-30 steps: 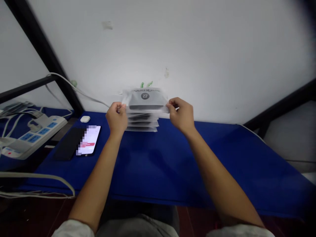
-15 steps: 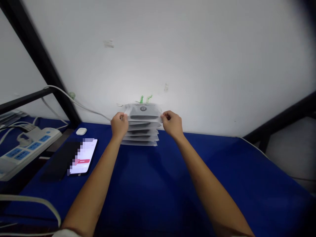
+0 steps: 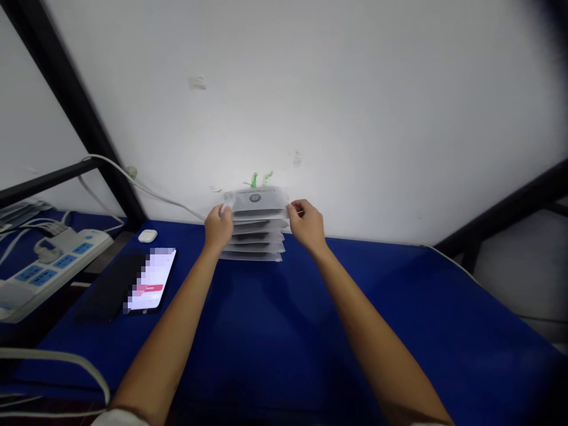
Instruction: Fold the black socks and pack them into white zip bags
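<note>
A stack of frosted plastic bags (image 3: 255, 241) with dark contents lies against the wall at the back of the blue table. The top frosted plastic bag (image 3: 257, 201) carries a round dark logo and lettering. My left hand (image 3: 219, 227) is closed on its left edge, thumb on top. On the opposite side, my right hand (image 3: 307, 225) pinches the right edge between thumb and fingers. Both arms reach forward over the blue tabletop (image 3: 266, 331).
To the left lie a lit phone (image 3: 155, 278), a dark flat object (image 3: 113, 287) and a white earbud case (image 3: 148, 236). A white power strip (image 3: 57, 272) with cables sits farther left. Black frame bars (image 3: 110, 177) flank the table, and the white wall (image 3: 355, 118) stands behind.
Both hands have come slightly closer together at the edges of the top bag. The bag has settled a little onto the stack; the view has shifted slightly.
</note>
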The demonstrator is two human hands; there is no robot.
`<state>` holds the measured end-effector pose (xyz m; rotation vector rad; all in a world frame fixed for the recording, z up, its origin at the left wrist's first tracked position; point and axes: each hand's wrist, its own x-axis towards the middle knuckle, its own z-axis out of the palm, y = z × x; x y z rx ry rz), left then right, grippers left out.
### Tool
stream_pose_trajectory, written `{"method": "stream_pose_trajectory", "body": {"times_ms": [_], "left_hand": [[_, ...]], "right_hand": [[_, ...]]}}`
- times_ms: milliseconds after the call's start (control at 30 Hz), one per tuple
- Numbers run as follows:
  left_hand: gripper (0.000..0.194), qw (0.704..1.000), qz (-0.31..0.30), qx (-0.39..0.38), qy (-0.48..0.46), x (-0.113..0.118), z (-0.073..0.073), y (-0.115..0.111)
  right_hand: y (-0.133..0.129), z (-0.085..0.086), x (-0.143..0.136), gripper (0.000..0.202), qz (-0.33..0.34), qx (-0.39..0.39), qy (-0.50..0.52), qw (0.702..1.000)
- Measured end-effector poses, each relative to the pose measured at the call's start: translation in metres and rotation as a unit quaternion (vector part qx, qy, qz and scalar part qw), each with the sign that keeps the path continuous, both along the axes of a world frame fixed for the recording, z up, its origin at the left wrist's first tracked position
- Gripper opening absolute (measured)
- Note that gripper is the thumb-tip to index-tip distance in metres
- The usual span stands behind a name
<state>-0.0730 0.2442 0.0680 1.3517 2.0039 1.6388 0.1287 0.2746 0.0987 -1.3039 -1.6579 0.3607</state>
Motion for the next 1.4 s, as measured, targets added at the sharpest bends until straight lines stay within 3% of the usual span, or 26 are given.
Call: {"method": "stream_pose_trajectory", "body": {"times_ms": [367, 500, 600, 700, 867, 967, 1033, 1400], "left_hand": [[0.033, 0.999, 0.037, 0.033, -0.013, -0.003, -0.008, -0.002], [0.043, 0.989, 0.063, 0.093, 0.098, 0.006, -0.003, -0.034], [0.048, 0.972, 0.024, 0.107, 0.207, 0.021, -0.003, -0.068], [0.045, 0.959, -0.07, 0.041, 0.272, 0.036, -0.017, -0.101], [0.044, 0.905, -0.246, -0.127, 0.323, 0.037, -0.063, -0.136], [0.045, 0.89, -0.254, -0.155, 0.345, 0.031, -0.086, -0.145], [0.045, 0.889, -0.248, -0.154, 0.353, 0.03, -0.094, -0.148], [0.041, 0.906, -0.229, -0.122, 0.335, 0.03, -0.099, -0.15]], "right_hand": [[-0.015, -0.002, 0.005, 0.028, -0.02, 0.026, 0.026, 0.999], [-0.035, -0.01, 0.015, 0.034, -0.039, 0.06, 0.026, 0.997], [-0.062, -0.022, 0.018, 0.039, -0.02, 0.085, -0.007, 0.996], [-0.096, -0.043, 0.017, 0.042, 0.014, 0.088, -0.08, 0.993], [-0.143, -0.091, 0.012, 0.044, 0.101, -0.008, -0.213, 0.972], [-0.155, -0.113, 0.011, 0.045, 0.128, -0.036, -0.259, 0.957], [-0.158, -0.121, 0.012, 0.045, 0.128, -0.042, -0.278, 0.951], [-0.157, -0.127, 0.015, 0.042, 0.133, -0.035, -0.278, 0.951]]}}
